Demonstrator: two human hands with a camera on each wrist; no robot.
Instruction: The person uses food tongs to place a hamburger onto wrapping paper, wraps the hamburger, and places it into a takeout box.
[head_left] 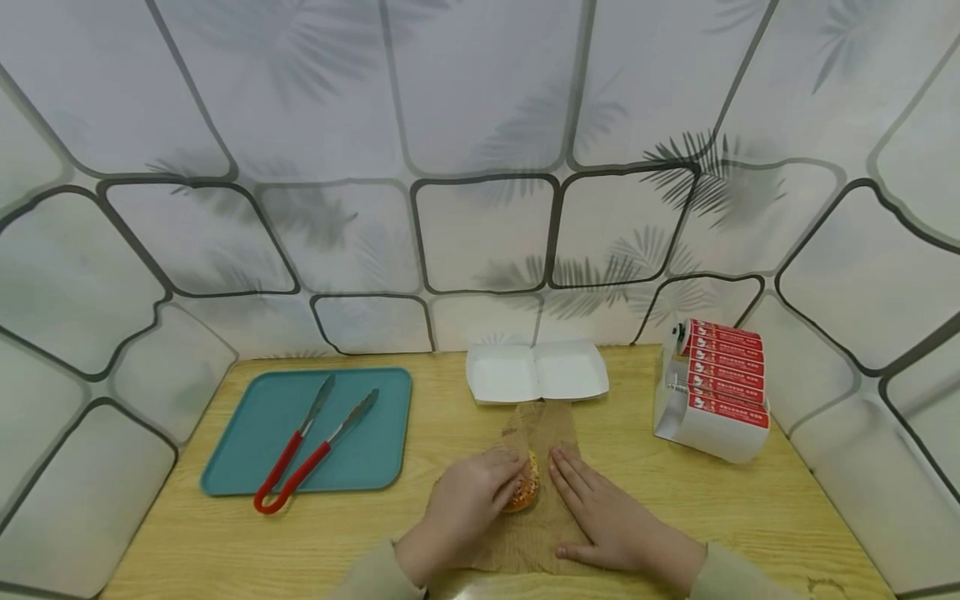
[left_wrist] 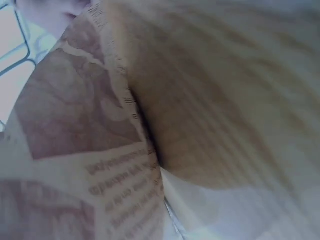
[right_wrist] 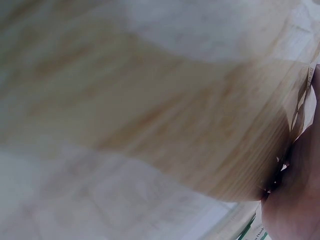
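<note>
In the head view, a sheet of printed brown wrapping paper (head_left: 517,542) lies on the table under both hands. On it sits a round orange-brown bun (head_left: 525,487) dotted with specks, its left part hidden by my left hand (head_left: 476,492). That hand's curled fingers and thumb pinch the paper's left side against the bun. The left wrist view shows the paper (left_wrist: 75,110) raised off the table, its printed face towards the camera. My right hand (head_left: 611,512) rests on the paper right of the bun, fingers straight and together, thumb spread. The right wrist view is mostly blurred.
An opened white takeaway box (head_left: 540,372) stands just behind the paper. On the left, red-handled tongs (head_left: 300,462) lie across a teal tray (head_left: 247,467). At the right stands a white holder (head_left: 712,429) with several red-labelled packets (head_left: 726,375). Patterned panels surround the table.
</note>
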